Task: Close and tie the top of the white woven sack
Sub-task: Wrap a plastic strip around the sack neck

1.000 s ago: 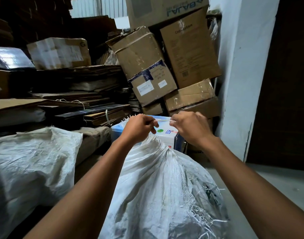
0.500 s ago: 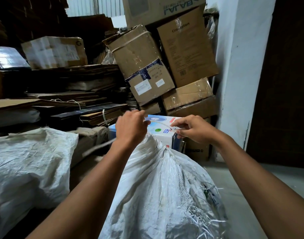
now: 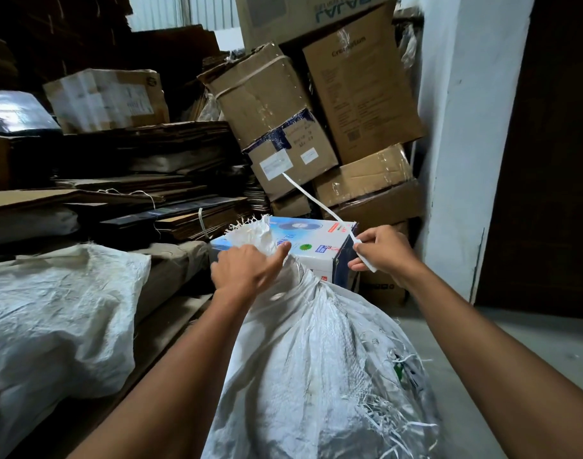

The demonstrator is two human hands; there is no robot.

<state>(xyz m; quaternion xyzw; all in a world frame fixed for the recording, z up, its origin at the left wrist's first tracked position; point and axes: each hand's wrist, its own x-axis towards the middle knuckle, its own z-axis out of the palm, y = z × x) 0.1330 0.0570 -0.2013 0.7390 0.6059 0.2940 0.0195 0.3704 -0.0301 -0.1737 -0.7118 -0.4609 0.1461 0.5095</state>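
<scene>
- Grey concrete floor [image 3: 531, 332], bare along the right side by the white wall.
- White woven sack [image 3: 316, 376] stands on the floor at centre, its lower side frayed into loose strands.
- A 2nd white sack [image 3: 51, 319] lies to the left; what it rests on is hidden.
- Blue-and-white printed box [image 3: 316, 246] sits behind the centre sack; its base is hidden.
- Brown cardboard cartons [image 3: 366, 193] stacked in the corner.
</scene>
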